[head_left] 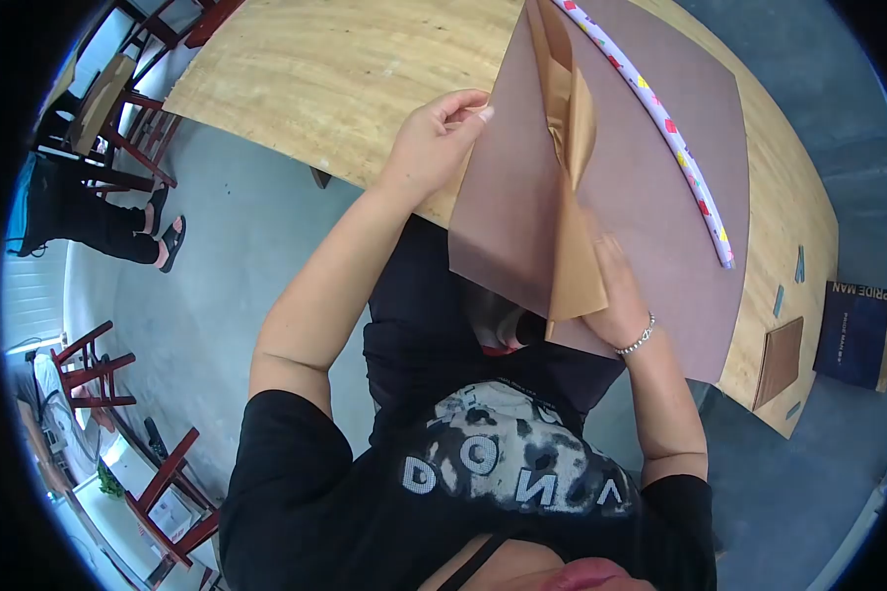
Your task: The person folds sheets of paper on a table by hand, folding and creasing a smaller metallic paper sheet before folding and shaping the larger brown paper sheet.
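A large mauve-brown sheet of paper (660, 266) lies over the near part of the wooden table, its lower left portion reaching past the table's edge. Along its middle rises a golden-brown paper fold (574, 197), creased and narrow at the top, wider near me. At the sheet's left edge my left hand (439, 146) is closed, thumb and forefinger pinching the edge. My right hand (621, 295), with a bracelet at the wrist, rests beside the fold's right side, fingers stretched out over the sheet and slightly blurred. The paper partly hides its thumb side.
A long white tube with colourful patterns (675, 138) lies curving across the sheet. Toward the table's right corner are a brown square piece (779, 362) and small grey strips (800, 264). A dark blue bag (855, 335) stands beyond. At left are dark red chairs (94, 364) and another person's legs (99, 212).
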`<action>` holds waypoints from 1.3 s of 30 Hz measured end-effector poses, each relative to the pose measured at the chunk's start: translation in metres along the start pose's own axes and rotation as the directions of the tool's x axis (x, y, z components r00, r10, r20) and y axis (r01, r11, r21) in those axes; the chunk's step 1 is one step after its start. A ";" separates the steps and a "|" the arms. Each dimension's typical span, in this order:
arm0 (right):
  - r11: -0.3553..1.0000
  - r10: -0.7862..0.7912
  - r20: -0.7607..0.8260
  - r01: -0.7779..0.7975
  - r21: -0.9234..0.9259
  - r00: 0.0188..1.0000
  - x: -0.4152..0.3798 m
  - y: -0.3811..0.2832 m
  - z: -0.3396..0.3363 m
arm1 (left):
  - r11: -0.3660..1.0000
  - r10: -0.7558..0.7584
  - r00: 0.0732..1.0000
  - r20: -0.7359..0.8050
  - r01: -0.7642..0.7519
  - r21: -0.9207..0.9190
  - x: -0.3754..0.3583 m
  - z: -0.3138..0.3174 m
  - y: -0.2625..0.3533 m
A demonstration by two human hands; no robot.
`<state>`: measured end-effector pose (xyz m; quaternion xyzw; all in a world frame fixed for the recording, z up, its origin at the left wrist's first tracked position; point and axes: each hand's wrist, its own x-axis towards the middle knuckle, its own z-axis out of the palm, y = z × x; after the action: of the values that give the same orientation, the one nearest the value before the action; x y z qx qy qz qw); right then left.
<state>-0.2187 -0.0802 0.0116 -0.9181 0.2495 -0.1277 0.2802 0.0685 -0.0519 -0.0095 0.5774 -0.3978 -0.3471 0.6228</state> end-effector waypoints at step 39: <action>0.975 0.220 -0.206 -0.211 0.062 0.954 0.026 -0.041 0.033 | 0.843 -0.522 0.852 0.048 0.507 0.181 -0.146 -0.009 -0.033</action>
<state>-0.1690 -0.0495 0.0115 -0.8610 0.3739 -0.1980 0.2821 0.0132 0.0794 -0.0566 0.6943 -0.2842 -0.4950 0.4383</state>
